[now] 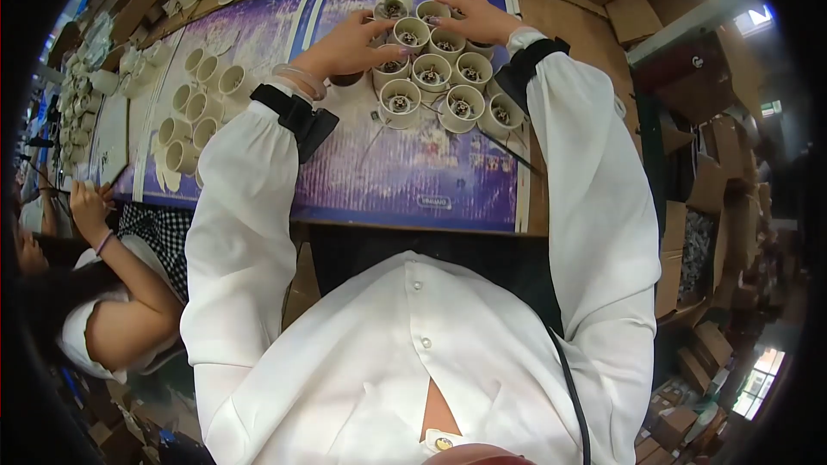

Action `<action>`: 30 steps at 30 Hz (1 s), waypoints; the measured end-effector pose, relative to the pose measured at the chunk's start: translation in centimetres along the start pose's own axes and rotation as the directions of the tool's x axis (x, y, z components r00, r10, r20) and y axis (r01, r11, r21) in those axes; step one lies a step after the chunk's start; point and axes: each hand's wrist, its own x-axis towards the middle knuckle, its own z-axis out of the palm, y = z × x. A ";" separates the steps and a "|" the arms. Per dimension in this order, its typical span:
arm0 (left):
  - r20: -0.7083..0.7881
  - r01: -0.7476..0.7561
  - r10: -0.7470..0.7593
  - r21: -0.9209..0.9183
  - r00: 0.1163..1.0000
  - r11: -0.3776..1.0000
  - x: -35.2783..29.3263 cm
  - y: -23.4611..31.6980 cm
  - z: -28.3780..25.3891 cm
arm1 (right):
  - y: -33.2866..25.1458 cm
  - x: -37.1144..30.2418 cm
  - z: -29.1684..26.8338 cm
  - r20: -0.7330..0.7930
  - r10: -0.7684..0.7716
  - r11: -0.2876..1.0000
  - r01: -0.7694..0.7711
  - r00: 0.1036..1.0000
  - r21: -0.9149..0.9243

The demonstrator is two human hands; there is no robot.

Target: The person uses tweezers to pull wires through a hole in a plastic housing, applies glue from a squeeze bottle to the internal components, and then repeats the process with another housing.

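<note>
White button-front blouse (370, 370) is seen nearest the camera, its long sleeves extended over a brown worktable (579, 60). Much of the tabletop is covered by a purple-and-blue printed sheet (362, 176). On this sheet, ahead of the torso, cream cylindrical cups (399, 123) are clustered upright, close together. Further cups (203, 109) are grouped to the left, well apart from the cluster. Left hand (355, 45) is placed at the cluster's left edge, thumb and fingers spread apart; nothing is seen clamped. Right hand (478, 19) is placed at its far right, fingers spread over the cups; whether one is clamped cannot be told. Black straps (314, 131) are worn at both wrists. Small metal fittings (400, 104) are seen inside the clustered cups.
</note>
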 end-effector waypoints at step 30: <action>-0.452 0.104 -0.023 0.155 0.892 0.982 -12.1 7.4 6.1 | -10.2 -18.2 5.0 -0.349 0.032 0.998 -0.047 0.936 -0.036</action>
